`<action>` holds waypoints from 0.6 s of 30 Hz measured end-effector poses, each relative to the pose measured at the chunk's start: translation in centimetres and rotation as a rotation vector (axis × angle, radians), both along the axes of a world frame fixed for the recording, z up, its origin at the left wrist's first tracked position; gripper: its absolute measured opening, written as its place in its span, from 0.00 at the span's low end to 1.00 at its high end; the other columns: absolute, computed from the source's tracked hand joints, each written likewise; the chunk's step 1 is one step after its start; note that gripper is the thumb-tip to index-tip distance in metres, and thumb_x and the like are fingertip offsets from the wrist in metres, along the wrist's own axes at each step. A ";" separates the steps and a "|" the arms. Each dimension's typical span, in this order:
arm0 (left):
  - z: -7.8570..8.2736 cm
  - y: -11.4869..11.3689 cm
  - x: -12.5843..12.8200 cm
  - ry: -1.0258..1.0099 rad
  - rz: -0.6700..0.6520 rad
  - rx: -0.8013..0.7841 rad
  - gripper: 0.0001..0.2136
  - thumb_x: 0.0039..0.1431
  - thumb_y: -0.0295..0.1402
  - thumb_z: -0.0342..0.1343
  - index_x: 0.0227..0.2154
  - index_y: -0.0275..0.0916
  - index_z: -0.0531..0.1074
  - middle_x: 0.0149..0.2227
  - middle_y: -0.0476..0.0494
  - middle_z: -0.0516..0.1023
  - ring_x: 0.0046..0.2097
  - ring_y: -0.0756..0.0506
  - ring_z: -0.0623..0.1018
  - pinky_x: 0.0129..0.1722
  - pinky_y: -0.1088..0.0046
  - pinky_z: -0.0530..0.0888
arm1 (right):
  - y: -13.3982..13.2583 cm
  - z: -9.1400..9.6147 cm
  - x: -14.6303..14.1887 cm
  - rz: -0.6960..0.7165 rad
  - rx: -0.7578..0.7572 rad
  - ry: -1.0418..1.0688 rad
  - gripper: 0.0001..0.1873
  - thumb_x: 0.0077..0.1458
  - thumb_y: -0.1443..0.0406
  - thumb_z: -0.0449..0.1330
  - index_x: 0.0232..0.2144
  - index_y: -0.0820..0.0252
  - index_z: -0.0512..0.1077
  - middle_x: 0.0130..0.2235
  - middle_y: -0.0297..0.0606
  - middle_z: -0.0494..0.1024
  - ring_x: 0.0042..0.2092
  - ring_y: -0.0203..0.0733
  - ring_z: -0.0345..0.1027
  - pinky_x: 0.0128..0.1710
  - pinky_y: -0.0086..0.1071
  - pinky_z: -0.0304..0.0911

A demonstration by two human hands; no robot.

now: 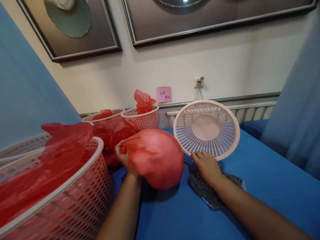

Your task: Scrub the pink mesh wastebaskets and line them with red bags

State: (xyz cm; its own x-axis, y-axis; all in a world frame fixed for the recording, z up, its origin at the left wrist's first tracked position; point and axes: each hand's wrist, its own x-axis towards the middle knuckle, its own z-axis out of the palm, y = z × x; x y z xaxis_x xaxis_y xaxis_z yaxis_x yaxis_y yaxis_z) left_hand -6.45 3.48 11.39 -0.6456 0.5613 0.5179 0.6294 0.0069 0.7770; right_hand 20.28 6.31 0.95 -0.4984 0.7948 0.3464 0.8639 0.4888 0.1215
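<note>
My left hand point(126, 161) is closed round the gathered neck of a full, rounded red plastic bag point(157, 156), which hangs on its side just over the blue table. What is inside the bag cannot be made out. My right hand point(206, 166) grips the near rim of a pale pink perforated plastic basket point(206, 126), tilted so that its inside faces me. Below the right wrist lies a folded dark grey patterned cloth point(207, 193).
A large pink basket point(70, 190) heaped with red plastic bags point(67, 146) stands at near left. Farther back are two smaller baskets, one point(150, 121) holding a red bag. A blue covering point(270, 186) spreads over the table. A wall socket point(199, 82) has a plugged-in cord.
</note>
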 end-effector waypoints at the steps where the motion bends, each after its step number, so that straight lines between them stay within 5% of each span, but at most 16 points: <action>1: 0.2 0.2 0.0 0.025 0.051 0.128 0.16 0.61 0.27 0.42 0.45 0.28 0.71 0.39 0.39 0.78 0.43 0.45 0.77 0.43 0.70 0.77 | 0.2 0.0 0.1 -0.022 -0.019 0.002 0.18 0.64 0.73 0.51 0.53 0.58 0.71 0.46 0.45 0.77 0.45 0.49 0.70 0.40 0.39 0.60; 3: 0.6 0.6 0.1 0.141 0.073 0.344 0.16 0.58 0.27 0.49 0.50 0.32 0.69 0.47 0.38 0.77 0.51 0.44 0.76 0.53 0.68 0.73 | 0.4 -0.1 0.3 -0.050 -0.051 0.011 0.20 0.63 0.73 0.50 0.54 0.57 0.70 0.47 0.46 0.77 0.46 0.49 0.70 0.41 0.39 0.60; 5: 1.1 1.3 0.1 0.364 0.022 0.359 0.20 0.55 0.29 0.54 0.52 0.35 0.69 0.51 0.38 0.76 0.53 0.42 0.75 0.56 0.68 0.70 | 0.6 -0.3 0.5 -0.056 -0.075 0.022 0.22 0.63 0.74 0.50 0.56 0.57 0.69 0.48 0.46 0.76 0.47 0.49 0.70 0.41 0.39 0.60; 8: 1.0 2.4 -0.2 0.655 0.019 0.049 0.22 0.57 0.27 0.52 0.55 0.37 0.69 0.52 0.36 0.75 0.55 0.38 0.74 0.56 0.64 0.69 | 0.7 -0.2 0.7 -0.056 -0.087 0.043 0.22 0.63 0.74 0.49 0.57 0.57 0.68 0.49 0.47 0.76 0.48 0.50 0.70 0.43 0.40 0.61; 12: -1.3 3.6 -1.2 0.722 0.004 -0.439 0.18 0.61 0.26 0.46 0.51 0.39 0.73 0.57 0.33 0.72 0.58 0.33 0.71 0.58 0.54 0.66 | 0.6 0.1 0.7 -0.048 -0.114 0.060 0.20 0.63 0.73 0.50 0.55 0.58 0.70 0.47 0.47 0.76 0.48 0.51 0.70 0.43 0.39 0.61; 15: -3.0 4.0 -2.0 0.686 -0.031 -0.537 0.17 0.62 0.27 0.47 0.51 0.37 0.73 0.62 0.32 0.69 0.60 0.29 0.69 0.58 0.47 0.65 | 0.6 0.3 0.6 -0.038 -0.137 0.063 0.20 0.63 0.73 0.50 0.54 0.57 0.71 0.47 0.47 0.76 0.48 0.50 0.70 0.43 0.39 0.61; 18: -3.0 3.9 -1.5 0.640 -0.036 -0.545 0.26 0.57 0.30 0.56 0.60 0.34 0.65 0.64 0.27 0.66 0.61 0.26 0.68 0.59 0.43 0.63 | 0.5 0.4 0.5 -0.032 -0.143 0.070 0.19 0.63 0.73 0.50 0.53 0.57 0.71 0.47 0.47 0.76 0.48 0.51 0.70 0.43 0.39 0.61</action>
State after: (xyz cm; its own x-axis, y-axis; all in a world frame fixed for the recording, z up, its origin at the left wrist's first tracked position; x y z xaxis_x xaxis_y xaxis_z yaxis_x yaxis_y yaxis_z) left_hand -7.94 7.40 8.38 -0.2964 0.8534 0.4288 0.9545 0.2494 0.1635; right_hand 20.77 6.82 1.35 -0.4506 0.8534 0.2620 0.8832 0.4690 -0.0086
